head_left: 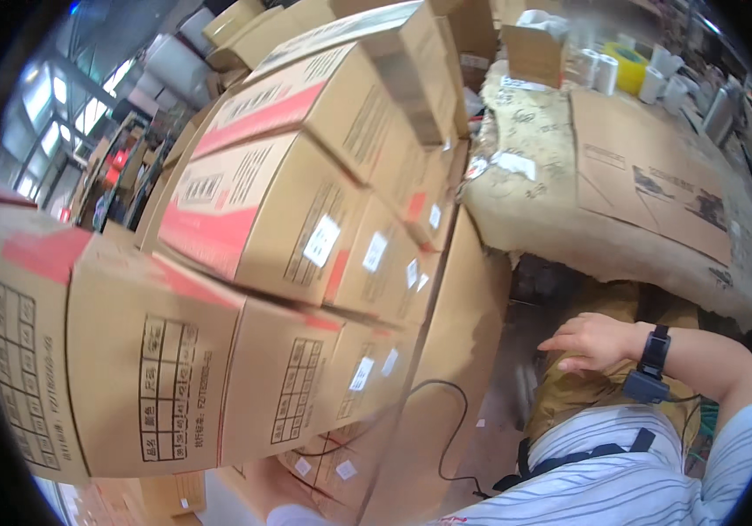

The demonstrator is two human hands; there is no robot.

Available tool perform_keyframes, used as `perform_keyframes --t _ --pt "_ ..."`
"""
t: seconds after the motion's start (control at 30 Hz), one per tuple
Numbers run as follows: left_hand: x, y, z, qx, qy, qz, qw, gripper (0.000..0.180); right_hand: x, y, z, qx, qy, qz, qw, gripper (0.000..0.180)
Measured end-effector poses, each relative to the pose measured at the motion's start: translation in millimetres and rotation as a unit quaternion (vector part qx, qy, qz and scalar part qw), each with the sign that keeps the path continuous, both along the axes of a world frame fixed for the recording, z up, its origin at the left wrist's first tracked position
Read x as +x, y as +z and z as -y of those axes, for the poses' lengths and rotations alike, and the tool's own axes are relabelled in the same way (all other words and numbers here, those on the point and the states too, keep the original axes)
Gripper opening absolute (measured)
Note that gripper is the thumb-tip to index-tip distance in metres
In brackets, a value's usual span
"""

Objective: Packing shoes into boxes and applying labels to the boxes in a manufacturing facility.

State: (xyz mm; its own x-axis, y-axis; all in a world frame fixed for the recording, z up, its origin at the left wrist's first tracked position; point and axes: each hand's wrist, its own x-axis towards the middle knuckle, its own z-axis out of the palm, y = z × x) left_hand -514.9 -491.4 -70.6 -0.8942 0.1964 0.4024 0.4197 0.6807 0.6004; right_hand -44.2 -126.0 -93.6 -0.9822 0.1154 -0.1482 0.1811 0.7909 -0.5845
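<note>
My right hand (597,342) hangs over my lap with its fingers stretched and slightly apart, holding nothing. A black wrist strap (655,351) with a small dark box goes round that wrist. My left forearm (277,487) reaches in at the lower edge, beneath a large brown cardboard carton (143,359) with printed tables on its sides. That carton hides my left fingers, so their grip does not show. Beside it stand further cartons, one with a red band and white label (257,219). Several white stickers mark the stacked boxes (376,254).
A thin black cable (463,412) loops over a tall cardboard surface (459,307) between the stack and my legs. At the right, a padded, worn worktable (516,206) bears a flat cardboard sheet (648,175), white rolls (605,74) and yellow tape (626,68). Shelves stand far left.
</note>
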Motion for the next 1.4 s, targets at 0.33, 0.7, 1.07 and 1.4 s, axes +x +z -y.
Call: perform_keyframes --t 0.33,0.7,1.07,1.4 --pt "153 23 -53 0.218 -0.020 -0.058 0.974 0.037 74 16 -34 0.093 -0.133 -0.159 0.974 0.031" --pt "378 1 -378 0.125 -0.723 0.005 0.679 0.027 301 -1 -101 0.152 -0.647 -0.195 0.722 0.047" --pt "387 -40 -512 0.120 -0.590 0.360 0.713 0.055 331 -20 -80 0.175 -0.699 -0.196 0.666 0.092" --pt "370 -61 -490 0.173 -0.541 0.269 0.778 0.073 276 33 -75 0.242 -0.677 -0.377 0.584 0.076"
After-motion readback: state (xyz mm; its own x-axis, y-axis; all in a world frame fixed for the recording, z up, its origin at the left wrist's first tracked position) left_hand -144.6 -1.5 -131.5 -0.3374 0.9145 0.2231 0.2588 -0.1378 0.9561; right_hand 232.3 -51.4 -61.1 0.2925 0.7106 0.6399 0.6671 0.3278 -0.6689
